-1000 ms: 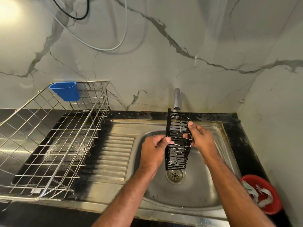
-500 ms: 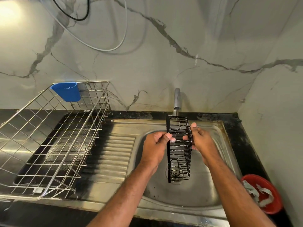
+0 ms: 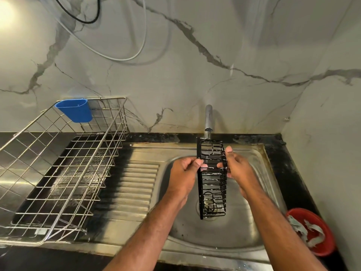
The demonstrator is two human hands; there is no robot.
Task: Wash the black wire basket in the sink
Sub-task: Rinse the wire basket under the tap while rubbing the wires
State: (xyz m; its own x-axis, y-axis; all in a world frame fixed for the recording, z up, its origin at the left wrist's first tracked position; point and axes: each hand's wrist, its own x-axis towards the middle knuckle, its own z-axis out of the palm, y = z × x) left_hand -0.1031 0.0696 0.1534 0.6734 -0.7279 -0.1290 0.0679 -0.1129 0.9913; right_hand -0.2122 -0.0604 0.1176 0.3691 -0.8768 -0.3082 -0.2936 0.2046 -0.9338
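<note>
The steel sink (image 3: pixel 259 229) lies below me, its basin open around the drain, with the tap (image 3: pixel 208 118) at the back wall. Over that basin I hold the black wire basket (image 3: pixel 212 178) upright and long-ways, its top end just under the spout, its bottom end hanging above the drain. My left hand (image 3: pixel 183 173) pinches its flat left edge with thumb and curled fingers; my right hand (image 3: pixel 237 169) grips the wire side opposite. It seems light and stiff, a welded frame that should not flex, but white suds cling to the wires, so I expect it to be slippery. The solid side bars about mid-height look like the surest hold, not the thin cross wires.
</note>
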